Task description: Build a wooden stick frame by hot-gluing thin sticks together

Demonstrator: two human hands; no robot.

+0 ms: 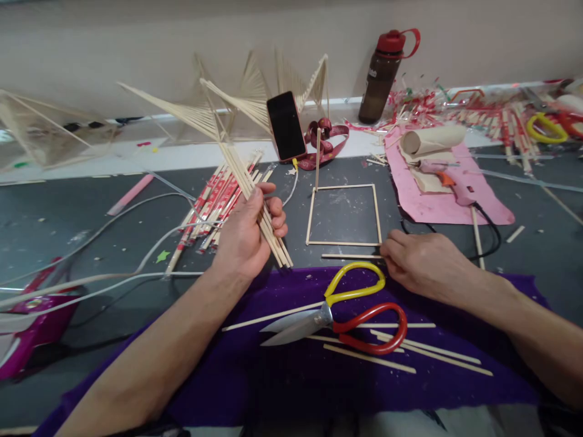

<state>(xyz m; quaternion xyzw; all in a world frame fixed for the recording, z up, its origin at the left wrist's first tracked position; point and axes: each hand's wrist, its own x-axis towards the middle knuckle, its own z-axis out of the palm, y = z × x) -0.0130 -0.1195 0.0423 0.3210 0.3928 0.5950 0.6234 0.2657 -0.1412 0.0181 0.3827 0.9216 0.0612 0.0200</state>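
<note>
Dark table (45, 227): left hand (248, 227) fingers clamp wooden sticks (239, 172); right hand (405, 258) fingers near square frame (377, 213), grip unclear.

Wooden sticks (237, 169) and glue gun (461, 187) show a craft workshop.

The right hand (410, 258) hides the loose stick (348, 256) at its right end; grip unconfirmed. The left hand (246, 230) obscures the stick bundle (240, 172) mid-length. Left edge crops the magenta object (52, 309). Bottle (380, 82) lettering illegible.
</note>
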